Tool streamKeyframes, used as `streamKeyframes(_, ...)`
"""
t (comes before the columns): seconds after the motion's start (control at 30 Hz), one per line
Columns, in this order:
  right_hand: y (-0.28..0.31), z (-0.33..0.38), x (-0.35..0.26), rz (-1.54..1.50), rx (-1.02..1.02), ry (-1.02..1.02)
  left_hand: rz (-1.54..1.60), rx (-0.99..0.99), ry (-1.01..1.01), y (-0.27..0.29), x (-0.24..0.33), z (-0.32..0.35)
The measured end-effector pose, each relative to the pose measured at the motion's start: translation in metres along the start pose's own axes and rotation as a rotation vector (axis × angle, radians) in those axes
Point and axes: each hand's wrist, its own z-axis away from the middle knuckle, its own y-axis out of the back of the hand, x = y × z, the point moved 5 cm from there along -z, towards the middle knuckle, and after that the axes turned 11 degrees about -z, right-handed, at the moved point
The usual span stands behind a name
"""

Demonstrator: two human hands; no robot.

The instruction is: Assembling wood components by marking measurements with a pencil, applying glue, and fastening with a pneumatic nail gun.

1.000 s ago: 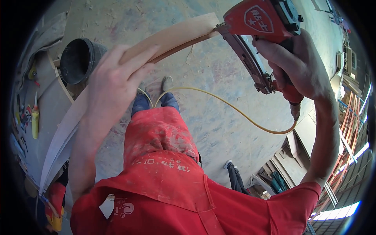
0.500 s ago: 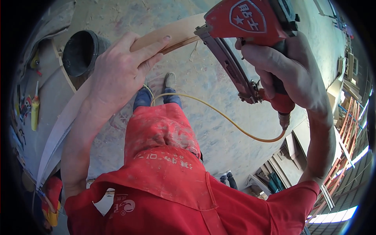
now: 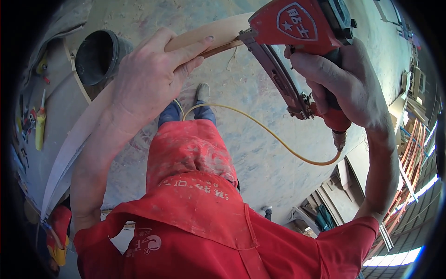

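My left hand (image 3: 146, 83) is closed round a long, pale wooden strip (image 3: 213, 35); the index finger lies along its edge. The strip appears bowed and runs back past my left forearm toward the lower left. In my right hand (image 3: 344, 81) is a red air nail gun (image 3: 288, 28), with the fingers wrapped round its dark handle. Its nose meets the strip's edge just right of my left fingertips. Whether the trigger is pressed cannot be made out. A yellow air hose (image 3: 265, 131) joins the base of the handle and loops left toward my legs.
A black bucket (image 3: 100, 56) stands beyond my left forearm. Left of it, a board surface (image 3: 62, 93) carries a yellow tube (image 3: 41, 130) with a nozzle and small tools. Stacked boards (image 3: 337, 200) and an orange metal rack (image 3: 413, 158) are at the right.
Both hands, the wooden strip and the nail gun have shifted slightly to the right. The gun's nose stays at the strip's edge, and both grips are unchanged.
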Motion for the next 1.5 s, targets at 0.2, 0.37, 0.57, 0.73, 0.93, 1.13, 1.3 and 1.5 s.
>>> streamKeyframes(0.2,-0.015,0.013,-0.019,0.061,0.006,0.091,0.014,-0.024,0.014,0.011,0.0,0.012)
streamKeyframes(0.37,-0.027,0.012,-0.027,0.103,0.032,-0.003,0.185,-0.09,0.078,0.04,-0.028,0.038)
streamKeyframes(0.57,-0.06,0.027,-0.041,0.095,0.182,-0.064,0.342,-0.392,0.208,0.098,-0.099,0.124)
streamKeyframes(0.73,-0.116,0.04,-0.091,-0.009,0.269,-0.035,0.494,-0.347,0.232,0.105,-0.128,0.141)
streamKeyframes(0.93,-0.157,0.053,-0.101,-0.261,0.336,-0.096,0.517,-0.377,0.263,0.098,-0.135,0.152)
streamKeyframes(1.13,-0.148,0.026,-0.07,-0.222,0.217,-0.028,0.509,-0.378,0.294,0.085,-0.127,0.142)
streamKeyframes(1.3,-0.159,0.035,-0.065,-0.232,0.232,-0.038,0.5,-0.469,0.289,0.081,-0.136,0.149)
streamKeyframes(1.5,-0.191,0.064,-0.071,-0.256,0.306,-0.056,0.597,-0.329,0.349,0.096,-0.157,0.167)
